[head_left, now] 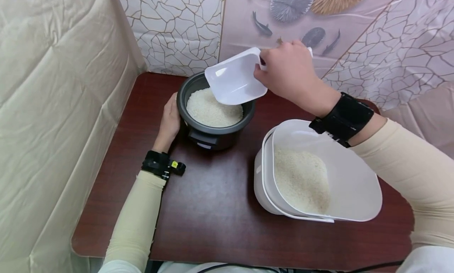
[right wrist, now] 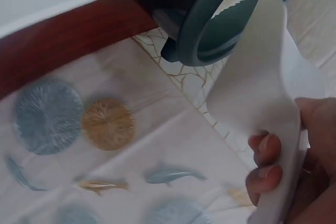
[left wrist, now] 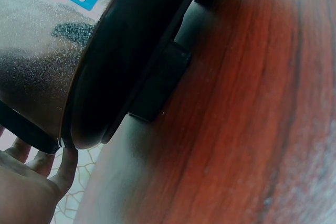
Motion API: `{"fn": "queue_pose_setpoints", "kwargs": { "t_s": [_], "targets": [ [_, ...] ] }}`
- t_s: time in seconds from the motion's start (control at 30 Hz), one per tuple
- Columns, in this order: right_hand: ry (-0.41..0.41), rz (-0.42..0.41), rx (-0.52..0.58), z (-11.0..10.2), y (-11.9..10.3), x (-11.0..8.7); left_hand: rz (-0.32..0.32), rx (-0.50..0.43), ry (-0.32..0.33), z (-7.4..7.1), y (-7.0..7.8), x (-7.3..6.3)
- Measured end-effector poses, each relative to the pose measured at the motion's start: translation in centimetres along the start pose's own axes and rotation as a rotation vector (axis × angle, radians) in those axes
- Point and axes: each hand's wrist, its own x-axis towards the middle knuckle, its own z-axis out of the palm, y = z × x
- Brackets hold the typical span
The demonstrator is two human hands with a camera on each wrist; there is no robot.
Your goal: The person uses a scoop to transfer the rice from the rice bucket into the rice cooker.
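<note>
My right hand [head_left: 289, 70] grips the handle of a white scoop [head_left: 235, 77], tilted over the far right rim of a dark rice cooker [head_left: 216, 133]. No rice shows inside the scoop. In the right wrist view, fingers [right wrist: 265, 177] wrap around the scoop handle. White rice [head_left: 213, 111] lies in the cooker's pot, partly hidden by the scoop. My left hand [head_left: 170, 119] rests against the cooker's left side with extended fingers. The left wrist view shows these fingers [left wrist: 65, 169] touching the cooker's lower body [left wrist: 121, 61]; the thumb is hidden.
A white lidless bin [head_left: 349, 178] with rice [head_left: 301, 178] in it stands on the right, below my right forearm. All of it is on a dark red-brown wooden table [head_left: 209, 210]. A patterned cloth [head_left: 181, 28] hangs behind, a pale cloth [head_left: 53, 119] at left.
</note>
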Motion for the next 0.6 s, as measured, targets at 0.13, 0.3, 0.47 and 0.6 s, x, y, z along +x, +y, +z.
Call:
{"fn": "queue_pose_setpoints", "kwargs": {
  "t_s": [0.13, 0.3, 0.47, 0.6],
  "targets": [
    [-0.108, 0.104, 0.072, -0.3, 1.2, -0.5, -0.005, 0.007, 0.002, 0.1, 0.1, -0.1],
    [-0.170, 0.100, 0.183, -1.1, 2.6, -1.8, -0.006, 0.017, 0.000, 0.2, 0.1, -0.1],
    [-0.251, 0.116, 0.261, -2.4, 3.8, -3.3, -0.008, 0.022, -0.001, 0.2, 0.2, -0.2],
    [-0.337, 0.117, 0.288, -3.3, 4.9, -4.7, -0.021, 0.025, 0.009, 0.2, 0.3, -0.2]
  ]
}}
